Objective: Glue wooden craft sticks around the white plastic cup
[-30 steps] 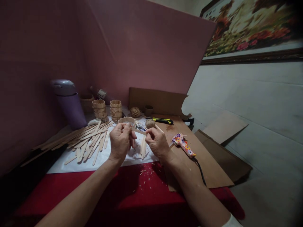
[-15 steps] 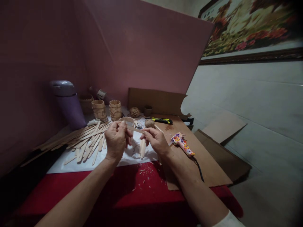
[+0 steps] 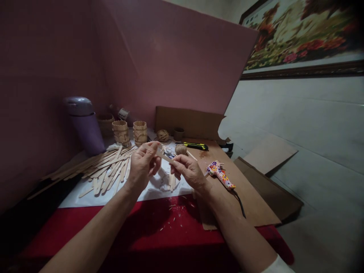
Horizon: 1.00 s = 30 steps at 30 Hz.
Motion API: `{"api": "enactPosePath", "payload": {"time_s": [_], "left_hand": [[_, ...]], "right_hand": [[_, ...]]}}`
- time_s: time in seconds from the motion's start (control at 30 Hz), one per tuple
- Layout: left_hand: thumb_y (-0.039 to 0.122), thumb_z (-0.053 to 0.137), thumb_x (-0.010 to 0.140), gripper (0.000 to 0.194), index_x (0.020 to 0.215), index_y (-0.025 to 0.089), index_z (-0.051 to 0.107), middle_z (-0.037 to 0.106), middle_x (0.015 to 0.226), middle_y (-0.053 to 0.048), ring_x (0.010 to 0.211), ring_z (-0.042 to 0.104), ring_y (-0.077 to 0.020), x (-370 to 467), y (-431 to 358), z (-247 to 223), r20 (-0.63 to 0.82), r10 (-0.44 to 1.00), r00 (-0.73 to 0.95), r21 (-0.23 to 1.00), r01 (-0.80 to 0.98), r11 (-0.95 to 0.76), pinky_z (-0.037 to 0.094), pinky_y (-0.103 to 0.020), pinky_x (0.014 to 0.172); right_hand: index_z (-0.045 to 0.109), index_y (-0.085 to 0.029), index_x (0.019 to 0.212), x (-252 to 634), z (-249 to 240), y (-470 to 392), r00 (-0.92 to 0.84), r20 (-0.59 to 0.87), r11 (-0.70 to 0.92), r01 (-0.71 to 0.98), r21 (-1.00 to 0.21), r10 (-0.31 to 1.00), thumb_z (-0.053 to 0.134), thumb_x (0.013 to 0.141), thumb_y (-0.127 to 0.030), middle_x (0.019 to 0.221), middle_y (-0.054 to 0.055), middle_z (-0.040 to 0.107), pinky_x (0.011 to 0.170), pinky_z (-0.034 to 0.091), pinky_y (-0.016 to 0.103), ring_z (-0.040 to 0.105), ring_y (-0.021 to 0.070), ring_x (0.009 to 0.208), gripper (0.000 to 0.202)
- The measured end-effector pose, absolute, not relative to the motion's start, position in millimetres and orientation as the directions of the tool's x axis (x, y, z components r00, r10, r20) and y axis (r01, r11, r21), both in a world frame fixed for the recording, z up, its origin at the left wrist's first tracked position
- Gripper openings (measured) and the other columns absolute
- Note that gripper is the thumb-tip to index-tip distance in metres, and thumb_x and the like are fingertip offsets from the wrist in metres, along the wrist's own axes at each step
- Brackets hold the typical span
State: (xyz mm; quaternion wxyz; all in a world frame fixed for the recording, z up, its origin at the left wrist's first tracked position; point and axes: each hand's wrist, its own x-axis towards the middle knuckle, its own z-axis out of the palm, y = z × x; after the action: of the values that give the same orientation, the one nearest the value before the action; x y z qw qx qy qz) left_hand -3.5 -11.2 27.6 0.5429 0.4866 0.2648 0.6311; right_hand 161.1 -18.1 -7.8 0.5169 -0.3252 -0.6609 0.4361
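My left hand [image 3: 144, 163] pinches one end of a flat wooden craft stick [image 3: 165, 157] between thumb and fingers. At the stick's other end, the fingertips of my right hand [image 3: 190, 171] are closed on it. The stick is held above the white paper [image 3: 155, 194], sloping down toward the right. Beneath my hands a few more sticks [image 3: 171, 182] lie on the paper. To the left of my left hand spreads a loose pile of craft sticks [image 3: 109, 172]. Behind my hands sit a ball of twine [image 3: 181, 149] and a second twine ball [image 3: 163, 135].
Two wooden-stick cups [image 3: 140, 133] and a purple flask [image 3: 87, 131] stand at the back left. On the right, a cardboard sheet [image 3: 250, 204] carries a flower-patterned glue gun [image 3: 220, 175] and a yellow-black utility knife [image 3: 196, 146]. Wood scraps dot the red cloth [image 3: 153, 231].
Both hands stay on the stick, which now slopes more steeply down to the right. My left hand has turned and risen slightly. The whole view has shifted a little.
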Motion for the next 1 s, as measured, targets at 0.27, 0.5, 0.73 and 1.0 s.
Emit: {"api": "enactPosePath", "payload": {"time_s": [0.27, 0.5, 0.73, 1.0], "left_hand": [[0.062, 0.057, 0.088, 0.053, 0.058, 0.019, 0.059, 0.045, 0.034, 0.001, 0.028, 0.037, -0.0086, 2.9, -15.6, 16.7, 0.43, 0.901, 0.061, 0.9, -0.106, -0.422, 0.024, -0.021, 0.031], [0.057, 0.053, 0.091, 0.05, 0.059, 0.019, 0.061, 0.045, 0.033, 0.001, 0.027, 0.039, -0.01, 7.3, -14.3, 11.8, 0.447, 0.895, 0.011, 0.894, 0.019, -0.447, 0.023, -0.022, 0.03], [0.063, 0.055, 0.088, 0.051, 0.062, 0.02, 0.058, 0.045, 0.031, 0.002, 0.022, 0.035, -0.0104, 8.1, -12.4, 12.8, 0.4, 0.916, -0.02, 0.905, -0.146, -0.399, 0.022, -0.022, 0.027], [0.061, 0.058, 0.089, 0.049, 0.063, 0.019, 0.059, 0.046, 0.033, 0.003, 0.024, 0.037, -0.0098, 7.1, -14.0, 13.8, 0.415, 0.908, -0.059, 0.892, -0.169, -0.419, 0.024, -0.022, 0.028]], "right_hand": [[0.057, -0.02, 0.083, 161.6, -1.1, -27.9, -0.437, 0.562, 0.709, 0.497, -0.5, 0.702, 0.044, 0.097, -0.024, 0.073, 0.0, 0.06, 0.064, 0.04, 0.026, 0.052, 0.0132, 0.065, 0.019], [0.053, -0.02, 0.083, 158.4, -7.5, -25.6, -0.51, 0.587, 0.714, 0.678, -0.175, 0.628, 0.043, 0.092, -0.015, 0.076, 0.005, 0.061, 0.066, 0.038, 0.029, 0.053, 0.0181, 0.069, 0.014], [0.048, -0.023, 0.074, 154.9, -0.8, -29.9, -0.354, 0.603, 0.682, 0.542, -0.49, 0.715, 0.04, 0.096, -0.021, 0.066, -0.001, 0.054, 0.061, 0.037, 0.026, 0.049, 0.0129, 0.06, 0.024], [0.061, -0.02, 0.077, 154.3, 1.4, -31.4, -0.268, 0.532, 0.595, 0.372, -0.712, 0.804, 0.052, 0.095, -0.031, 0.065, -0.001, 0.062, 0.058, 0.039, 0.025, 0.052, 0.0112, 0.057, 0.024]]}}
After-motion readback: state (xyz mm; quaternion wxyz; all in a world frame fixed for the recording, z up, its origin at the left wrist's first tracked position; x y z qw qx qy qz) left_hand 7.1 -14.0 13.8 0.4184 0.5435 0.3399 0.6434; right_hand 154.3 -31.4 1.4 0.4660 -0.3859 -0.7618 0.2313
